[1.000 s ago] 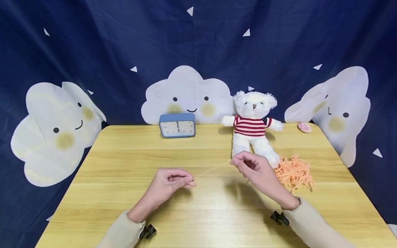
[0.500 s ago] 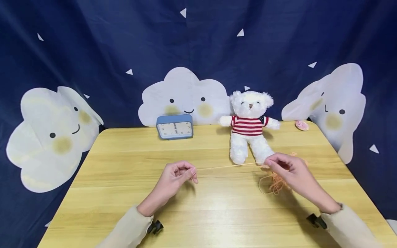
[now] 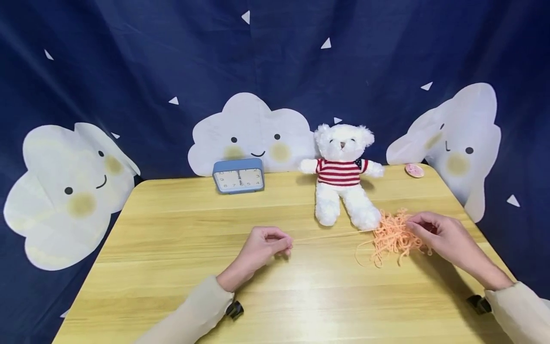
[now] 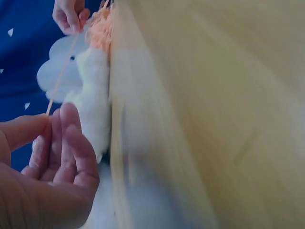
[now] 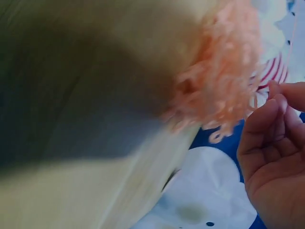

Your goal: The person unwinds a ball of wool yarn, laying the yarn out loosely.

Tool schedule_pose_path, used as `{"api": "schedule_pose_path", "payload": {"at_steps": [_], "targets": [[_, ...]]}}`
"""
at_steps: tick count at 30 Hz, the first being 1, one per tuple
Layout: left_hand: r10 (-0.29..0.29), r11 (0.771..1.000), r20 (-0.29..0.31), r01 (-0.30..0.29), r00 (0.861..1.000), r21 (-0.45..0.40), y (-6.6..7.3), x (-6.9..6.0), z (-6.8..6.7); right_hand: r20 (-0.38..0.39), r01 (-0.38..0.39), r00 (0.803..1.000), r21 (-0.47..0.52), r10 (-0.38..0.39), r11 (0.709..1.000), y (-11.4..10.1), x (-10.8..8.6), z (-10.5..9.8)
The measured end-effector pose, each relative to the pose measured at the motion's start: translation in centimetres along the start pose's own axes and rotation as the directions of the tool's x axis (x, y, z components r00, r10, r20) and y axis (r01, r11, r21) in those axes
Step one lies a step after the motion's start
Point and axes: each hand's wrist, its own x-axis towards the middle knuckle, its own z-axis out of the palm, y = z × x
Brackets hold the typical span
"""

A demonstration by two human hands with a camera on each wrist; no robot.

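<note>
A thin strand of orange yarn [image 3: 331,236] stretches nearly level above the table between both hands. My left hand [image 3: 267,248] pinches one end between thumb and forefinger; the left wrist view shows the strand [image 4: 58,81] leaving those fingertips. At the right, my right hand [image 3: 444,236] pinches the strand between thumb and forefinger, just over the right side of a tangled heap of orange yarn [image 3: 393,236]. In the right wrist view the heap [image 5: 219,71] lies beside the hand and is blurred. The heap touches or nearly touches a foot of a white teddy bear [image 3: 341,177] in a striped shirt.
A blue alarm clock [image 3: 238,176] stands at the back of the wooden table [image 3: 193,286], left of the bear. A small pink round object [image 3: 414,170] lies near the back right corner. Behind hangs a dark blue curtain [image 3: 292,62] with cloud prints.
My right hand has moved right, from in front of the bear to over the yarn heap, lengthening the strand between the hands. My left hand has shifted somewhat right. The head view has turned slightly.
</note>
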Motion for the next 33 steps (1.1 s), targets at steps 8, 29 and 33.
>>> {"api": "schedule_pose_path", "payload": {"at_steps": [8, 29, 33], "targets": [[-0.015, 1.0, 0.0, 0.015, 1.0, -0.019, -0.1, 2.3, 3.2, -0.032, 0.132, 0.99, -0.132, -0.137, 0.982, -1.2, 0.2, 1.6], [-0.059, 0.992, 0.027, 0.061, 0.998, -0.111, 0.1, 3.8, 5.9, 0.501, -0.234, 0.86, 0.556, -0.097, 0.797, -6.2, 1.3, 5.7], [-0.091, 0.988, 0.007, 0.091, 0.996, -0.122, -0.4, 3.8, 6.0, 0.322, -0.081, 0.946, 0.327, -0.031, 0.942, -5.2, 1.2, 4.6]]}}
